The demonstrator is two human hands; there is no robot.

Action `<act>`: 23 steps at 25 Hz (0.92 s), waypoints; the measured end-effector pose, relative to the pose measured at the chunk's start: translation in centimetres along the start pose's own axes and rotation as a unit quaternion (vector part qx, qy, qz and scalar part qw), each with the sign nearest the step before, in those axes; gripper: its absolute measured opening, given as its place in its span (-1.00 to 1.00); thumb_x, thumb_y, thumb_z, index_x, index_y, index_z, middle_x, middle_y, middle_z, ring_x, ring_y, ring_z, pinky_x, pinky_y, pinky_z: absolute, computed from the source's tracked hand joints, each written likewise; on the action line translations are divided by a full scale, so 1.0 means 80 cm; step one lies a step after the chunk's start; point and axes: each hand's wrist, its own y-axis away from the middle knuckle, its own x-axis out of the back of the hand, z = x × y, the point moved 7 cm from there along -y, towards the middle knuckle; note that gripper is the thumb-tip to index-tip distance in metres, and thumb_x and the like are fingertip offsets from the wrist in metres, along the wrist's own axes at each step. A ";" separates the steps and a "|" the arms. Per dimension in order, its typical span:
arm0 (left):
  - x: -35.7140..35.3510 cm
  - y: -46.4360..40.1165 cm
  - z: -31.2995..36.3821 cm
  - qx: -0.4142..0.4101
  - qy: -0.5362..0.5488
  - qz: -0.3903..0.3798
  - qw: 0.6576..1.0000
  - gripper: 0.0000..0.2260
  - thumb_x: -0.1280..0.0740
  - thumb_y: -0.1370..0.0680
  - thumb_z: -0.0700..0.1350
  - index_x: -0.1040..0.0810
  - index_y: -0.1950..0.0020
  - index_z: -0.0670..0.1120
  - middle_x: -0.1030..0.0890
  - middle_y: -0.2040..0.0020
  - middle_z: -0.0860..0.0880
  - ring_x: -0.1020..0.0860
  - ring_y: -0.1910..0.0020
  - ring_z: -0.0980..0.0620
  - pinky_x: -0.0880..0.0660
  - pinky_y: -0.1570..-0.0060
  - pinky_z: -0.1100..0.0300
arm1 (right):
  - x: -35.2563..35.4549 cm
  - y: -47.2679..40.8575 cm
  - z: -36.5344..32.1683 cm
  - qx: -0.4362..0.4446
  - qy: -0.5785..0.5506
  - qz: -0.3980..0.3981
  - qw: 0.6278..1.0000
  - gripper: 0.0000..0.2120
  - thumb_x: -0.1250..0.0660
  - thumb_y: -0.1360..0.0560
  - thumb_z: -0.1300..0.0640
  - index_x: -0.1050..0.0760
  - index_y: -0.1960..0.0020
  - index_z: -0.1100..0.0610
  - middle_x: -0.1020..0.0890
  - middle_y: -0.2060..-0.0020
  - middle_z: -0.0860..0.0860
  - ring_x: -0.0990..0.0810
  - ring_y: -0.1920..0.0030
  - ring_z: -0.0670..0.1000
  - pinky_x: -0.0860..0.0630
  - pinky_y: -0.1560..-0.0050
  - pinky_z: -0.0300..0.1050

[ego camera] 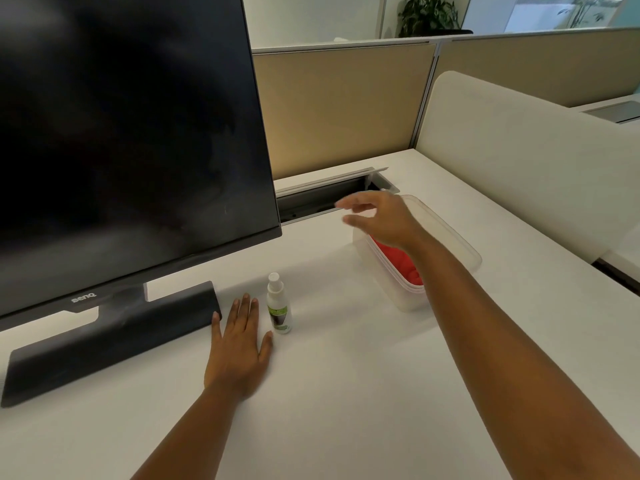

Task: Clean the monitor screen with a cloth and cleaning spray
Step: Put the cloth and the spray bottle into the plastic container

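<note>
A dark, switched-off monitor stands at the left on a flat black base. A small white spray bottle with a green label stands upright on the white desk, just right of the base. My left hand lies flat on the desk between the base and the bottle, fingers spread, holding nothing. A clear plastic container sits to the right with a red cloth inside. My right hand hovers open above the container's far end, blurred, apart from the cloth.
An open cable tray slot runs along the back of the white desk behind the container. Beige partition panels and a white rounded divider close off the back and right.
</note>
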 end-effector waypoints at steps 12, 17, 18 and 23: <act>0.004 0.000 0.001 0.022 -0.012 0.001 1.000 -0.34 0.29 -0.42 0.24 0.25 -0.46 -0.04 0.18 -0.51 -0.02 0.35 -0.34 0.13 0.42 -0.34 0.06 | -0.167 0.047 -0.051 0.051 0.080 -0.266 0.959 -0.55 -0.46 -0.38 0.16 -0.47 -0.25 0.14 -0.54 -0.24 0.10 -0.52 -0.15 0.08 -0.46 -0.20 -0.06; 0.004 -0.001 0.000 0.032 -0.020 0.005 0.999 -0.35 0.26 -0.43 0.20 0.22 -0.47 -0.04 0.17 -0.52 -0.02 0.24 -0.46 0.05 0.38 -0.37 0.05 | -0.150 0.043 -0.041 0.040 0.050 -0.233 0.970 -0.62 -0.46 -0.38 0.21 -0.52 -0.18 0.18 -0.57 -0.18 0.13 -0.50 -0.02 0.00 -0.45 -0.08 -0.18; 0.004 -0.001 0.000 0.030 -0.024 0.005 0.999 -0.35 0.27 -0.43 0.19 0.22 -0.47 -0.04 0.16 -0.52 -0.02 0.22 -0.47 0.05 0.37 -0.37 0.05 | -0.139 0.042 -0.039 0.039 0.038 -0.220 0.974 -0.63 -0.46 -0.37 0.22 -0.53 -0.17 0.19 -0.58 -0.16 0.13 -0.49 0.01 -0.03 -0.46 -0.05 -0.19; 0.003 0.001 -0.001 0.014 -0.028 0.004 1.000 -0.24 0.43 -0.32 0.23 0.23 -0.47 -0.06 0.17 -0.52 -0.02 0.32 -0.37 0.14 0.38 -0.37 0.06 | -0.049 0.026 -0.033 0.043 -0.032 -0.105 0.993 -0.71 -0.51 -0.29 0.29 -0.60 -0.01 0.19 -0.65 0.08 0.08 -0.55 0.20 -0.12 -0.52 0.12 -0.33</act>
